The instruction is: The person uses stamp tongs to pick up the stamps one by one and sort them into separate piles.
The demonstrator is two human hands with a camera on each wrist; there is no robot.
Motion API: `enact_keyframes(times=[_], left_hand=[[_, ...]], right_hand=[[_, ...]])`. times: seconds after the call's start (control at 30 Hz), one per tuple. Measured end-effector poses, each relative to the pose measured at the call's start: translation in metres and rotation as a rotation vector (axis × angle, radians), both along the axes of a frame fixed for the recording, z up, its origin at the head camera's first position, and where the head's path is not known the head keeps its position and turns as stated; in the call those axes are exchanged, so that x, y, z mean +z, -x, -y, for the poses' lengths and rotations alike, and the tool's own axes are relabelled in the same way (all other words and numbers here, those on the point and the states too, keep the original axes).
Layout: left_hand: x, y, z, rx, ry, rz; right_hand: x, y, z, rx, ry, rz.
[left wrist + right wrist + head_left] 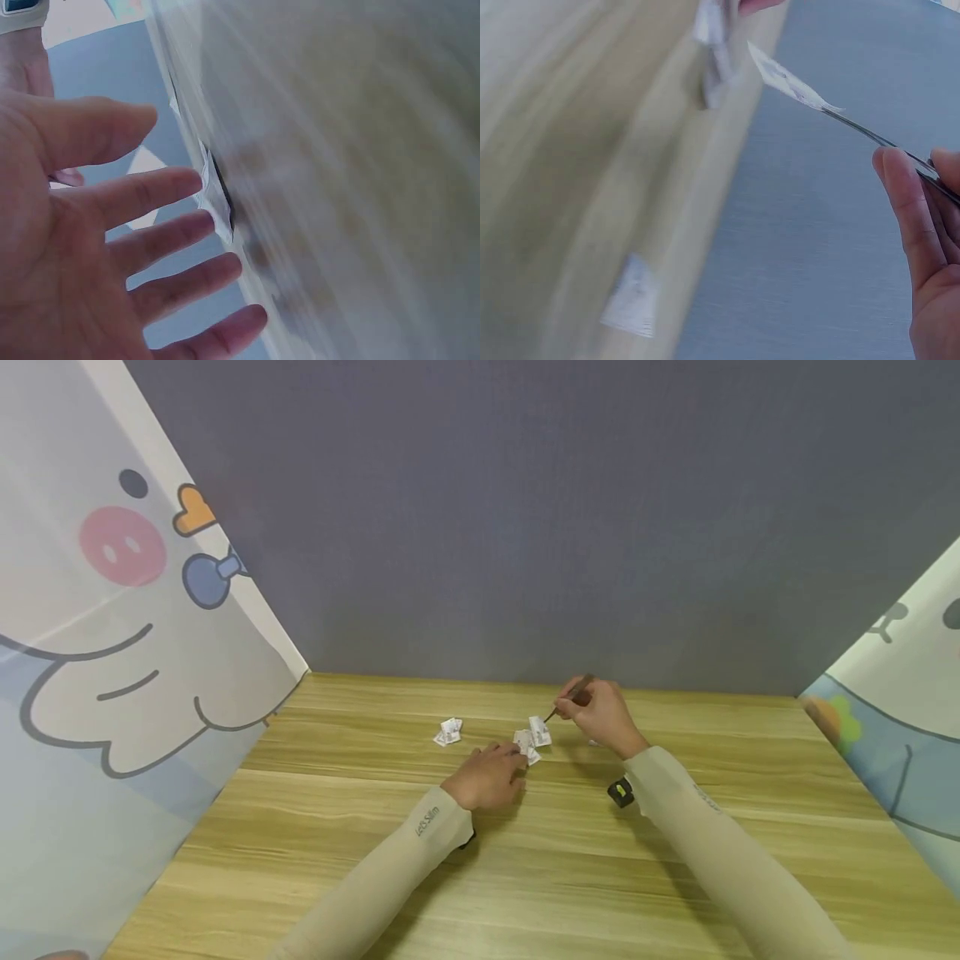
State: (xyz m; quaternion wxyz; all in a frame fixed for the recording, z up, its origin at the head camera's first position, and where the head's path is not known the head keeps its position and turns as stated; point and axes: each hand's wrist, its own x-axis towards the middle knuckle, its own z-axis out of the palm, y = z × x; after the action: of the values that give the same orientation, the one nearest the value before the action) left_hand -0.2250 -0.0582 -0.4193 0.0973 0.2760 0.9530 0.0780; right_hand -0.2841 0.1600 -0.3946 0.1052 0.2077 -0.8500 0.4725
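So in the head view the slip (540, 732) is held out left of the right hand (606, 717) by tweezers (579, 688), with the pile (522, 742) just beside it, by the left hand (489, 777). Left wrist: fingers are spread, tips right at the pile. Right wrist: tweezers are pinched, slip's long axis roughly lined up with them, off the table (577, 187).

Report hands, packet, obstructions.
Right hand holds tweezers, tips gripping one packet. Left hand by pile, contact unclear. No obstruction seen.
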Motion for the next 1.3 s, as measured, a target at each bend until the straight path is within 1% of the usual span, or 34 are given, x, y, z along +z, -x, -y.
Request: enact_keyframes(times=[0.13,0.3,0.43,0.5,0.63,0.77,0.83,1.03,1.1,1.17,1.3], left_hand=[[0.004,0.0,0.008,0.021,-0.03,-0.018],[0.006,0.0,0.02,0.061,-0.035,-0.018],[0.008,0.001,0.031,0.108,-0.039,-0.029],[0.008,0.002,0.036,0.135,-0.038,-0.041],[0.01,0.003,0.046,0.2,-0.022,-0.052],[0.013,0.003,0.055,0.253,-0.023,-0.041],[0.013,0.003,0.06,0.261,-0.025,-0.04],[0.011,0.003,0.074,0.245,-0.013,-0.045],[0.01,0.002,0.077,0.249,-0.006,-0.03],[0.01,0.002,0.079,0.255,-0.004,-0.019],[0.01,0.002,0.08,0.258,0.023,0.006]], right_hand=[[0.007,0.0,0.004,0.013,0.017,-0.07],[0.005,0.003,0.016,0.04,0.057,-0.115],[0.001,0.006,0.032,0.051,0.103,-0.097],[0.0,0.008,0.041,0.051,0.118,-0.075],[0.0,0.012,0.062,0.066,0.13,-0.044],[-0.001,0.015,0.083,0.077,0.131,-0.036],[-0.002,0.017,0.093,0.07,0.14,-0.031],[-0.008,0.021,0.118,0.064,0.192,0.013],[-0.01,0.022,0.125,0.064,0.193,0.035],[-0.012,0.024,0.132,0.057,0.173,0.06],[-0.017,0.027,0.142,0.032,0.084,0.088]])
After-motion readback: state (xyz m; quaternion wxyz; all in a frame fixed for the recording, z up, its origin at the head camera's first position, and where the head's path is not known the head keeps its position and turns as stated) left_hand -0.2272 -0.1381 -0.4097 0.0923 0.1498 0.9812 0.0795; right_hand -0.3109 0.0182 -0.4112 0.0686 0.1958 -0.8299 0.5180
